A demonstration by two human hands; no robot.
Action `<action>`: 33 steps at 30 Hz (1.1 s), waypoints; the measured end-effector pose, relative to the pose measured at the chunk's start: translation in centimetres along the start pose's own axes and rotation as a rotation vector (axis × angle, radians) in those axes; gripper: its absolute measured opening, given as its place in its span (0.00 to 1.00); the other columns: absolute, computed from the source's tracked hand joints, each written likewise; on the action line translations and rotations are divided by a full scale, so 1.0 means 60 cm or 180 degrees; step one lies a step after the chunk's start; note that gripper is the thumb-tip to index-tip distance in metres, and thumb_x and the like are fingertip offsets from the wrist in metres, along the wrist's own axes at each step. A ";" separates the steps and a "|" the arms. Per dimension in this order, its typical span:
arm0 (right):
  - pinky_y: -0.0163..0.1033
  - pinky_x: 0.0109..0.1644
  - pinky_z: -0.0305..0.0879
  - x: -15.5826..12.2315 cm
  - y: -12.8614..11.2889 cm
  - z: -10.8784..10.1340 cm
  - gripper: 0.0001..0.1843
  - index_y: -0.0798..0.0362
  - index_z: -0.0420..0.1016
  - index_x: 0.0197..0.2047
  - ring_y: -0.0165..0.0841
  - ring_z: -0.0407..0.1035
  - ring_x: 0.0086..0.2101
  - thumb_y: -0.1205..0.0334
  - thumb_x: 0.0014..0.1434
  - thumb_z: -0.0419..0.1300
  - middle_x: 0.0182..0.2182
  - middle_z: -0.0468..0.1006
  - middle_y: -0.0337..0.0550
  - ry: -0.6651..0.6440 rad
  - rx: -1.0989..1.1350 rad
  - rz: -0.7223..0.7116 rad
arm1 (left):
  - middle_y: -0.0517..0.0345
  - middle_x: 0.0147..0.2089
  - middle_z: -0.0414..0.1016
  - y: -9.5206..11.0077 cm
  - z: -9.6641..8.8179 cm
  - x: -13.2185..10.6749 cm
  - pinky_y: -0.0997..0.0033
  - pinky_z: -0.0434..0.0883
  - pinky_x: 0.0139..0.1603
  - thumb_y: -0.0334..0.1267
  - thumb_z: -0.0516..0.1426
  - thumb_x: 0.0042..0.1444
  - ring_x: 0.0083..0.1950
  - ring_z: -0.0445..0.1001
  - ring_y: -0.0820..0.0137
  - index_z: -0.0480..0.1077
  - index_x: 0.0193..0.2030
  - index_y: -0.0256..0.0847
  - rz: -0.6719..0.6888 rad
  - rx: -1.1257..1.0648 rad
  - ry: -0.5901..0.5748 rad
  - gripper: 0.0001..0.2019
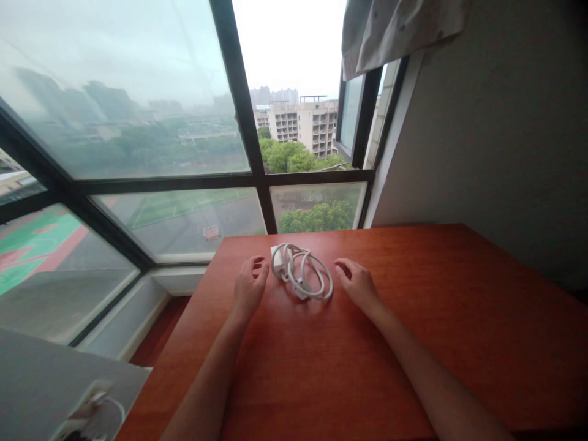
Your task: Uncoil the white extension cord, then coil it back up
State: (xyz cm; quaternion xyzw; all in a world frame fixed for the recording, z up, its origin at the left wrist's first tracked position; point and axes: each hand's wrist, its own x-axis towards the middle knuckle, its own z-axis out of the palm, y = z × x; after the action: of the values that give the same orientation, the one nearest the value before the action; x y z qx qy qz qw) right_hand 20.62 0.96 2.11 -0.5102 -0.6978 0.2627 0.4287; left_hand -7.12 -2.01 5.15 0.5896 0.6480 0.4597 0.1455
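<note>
A white cable (pixel 327 275) lies loosely coiled on the reddish-brown table (pixel 294 367). At the left end of the coil sits a white block, seemingly a power adapter (pixel 278 260), and a small white plug (pixel 302 288) rests at the near side. My left hand (pixel 250 282) is just left of the adapter, fingers curved and apart, holding nothing. To the right of the coil, my right hand (pixel 358 280) has its fingers bent with a gap at the thumb, also holding nothing. Neither hand appears to touch the cable.
Large dark-framed windows (pixel 257 180) stand behind and left of the table, one pane swung outward. A grey curtain (pixel 399 30) hangs at the top right, beside a dark wall (pixel 482 135). A white plug and cord (pixel 98 399) sit at a wall socket, lower left.
</note>
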 end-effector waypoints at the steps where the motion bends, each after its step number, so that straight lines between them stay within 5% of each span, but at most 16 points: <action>1: 0.41 0.43 0.72 0.004 0.008 -0.004 0.15 0.52 0.76 0.43 0.37 0.74 0.37 0.54 0.62 0.52 0.39 0.80 0.48 -0.0034 -0.0111 0.0103 | 0.44 0.49 0.73 0.009 0.001 -0.003 0.61 0.73 0.43 0.48 0.52 0.60 0.48 0.74 0.60 0.68 0.48 0.36 0.0162 0.0154 0.0076 0.18; 9: 0.35 0.35 0.68 0.000 0.023 0.005 0.14 0.53 0.78 0.39 0.36 0.76 0.32 0.55 0.59 0.55 0.32 0.82 0.47 -0.0642 -0.0607 0.0495 | 0.49 0.48 0.71 0.109 0.021 -0.052 0.60 0.68 0.50 0.38 0.52 0.62 0.48 0.70 0.61 0.67 0.48 0.40 0.1463 0.0935 0.0296 0.10; 12: 0.34 0.30 0.65 -0.005 0.019 0.022 0.12 0.53 0.78 0.37 0.33 0.73 0.25 0.57 0.58 0.55 0.25 0.80 0.42 -0.0971 -0.0249 0.0606 | 0.51 0.45 0.73 0.148 0.039 -0.089 0.58 0.66 0.49 0.36 0.51 0.62 0.46 0.69 0.61 0.68 0.47 0.42 0.1974 0.1139 -0.0302 0.09; 15: 0.34 0.34 0.68 -0.011 0.009 0.039 0.11 0.54 0.77 0.37 0.33 0.75 0.29 0.62 0.56 0.55 0.27 0.81 0.43 -0.1047 0.0353 0.0778 | 0.51 0.46 0.72 0.165 0.068 -0.128 0.56 0.64 0.49 0.35 0.51 0.61 0.46 0.69 0.61 0.69 0.45 0.42 0.2422 0.1422 -0.1205 0.08; 18: 0.36 0.40 0.70 -0.018 -0.006 0.046 0.14 0.54 0.74 0.44 0.34 0.76 0.36 0.64 0.54 0.55 0.34 0.82 0.43 -0.1264 0.1262 0.1084 | 0.49 0.45 0.72 0.156 0.098 -0.153 0.59 0.66 0.47 0.36 0.52 0.59 0.45 0.69 0.60 0.70 0.41 0.41 0.2398 0.1458 -0.1732 0.07; 22: 0.36 0.39 0.71 -0.020 -0.017 0.035 0.17 0.53 0.71 0.46 0.34 0.76 0.38 0.60 0.53 0.58 0.38 0.81 0.43 -0.1519 0.1872 0.1159 | 0.47 0.49 0.70 0.132 0.118 -0.147 0.58 0.66 0.51 0.35 0.51 0.60 0.49 0.68 0.59 0.68 0.46 0.40 0.2097 0.1497 -0.1728 0.10; 29: 0.32 0.24 0.63 0.003 0.017 0.017 0.16 0.53 0.69 0.41 0.31 0.73 0.27 0.57 0.49 0.59 0.33 0.79 0.45 -0.0755 0.1770 0.1242 | 0.48 0.44 0.71 0.103 0.114 -0.111 0.60 0.67 0.47 0.35 0.49 0.62 0.45 0.69 0.60 0.68 0.42 0.39 0.1953 0.1845 -0.1733 0.08; 33: 0.31 0.22 0.60 0.003 0.027 0.023 0.15 0.53 0.69 0.40 0.29 0.71 0.24 0.57 0.48 0.59 0.30 0.78 0.44 -0.0697 0.1695 0.1201 | 0.49 0.41 0.71 0.083 0.108 -0.092 0.63 0.67 0.45 0.34 0.48 0.63 0.44 0.69 0.62 0.67 0.39 0.39 0.1858 0.1903 -0.1655 0.07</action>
State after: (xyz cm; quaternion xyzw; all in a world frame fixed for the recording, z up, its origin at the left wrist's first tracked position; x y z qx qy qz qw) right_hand 20.17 1.78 0.19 -0.4693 -0.5399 0.5634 0.4133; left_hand 2.21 -4.83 3.57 0.8577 0.5016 0.1128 -0.0081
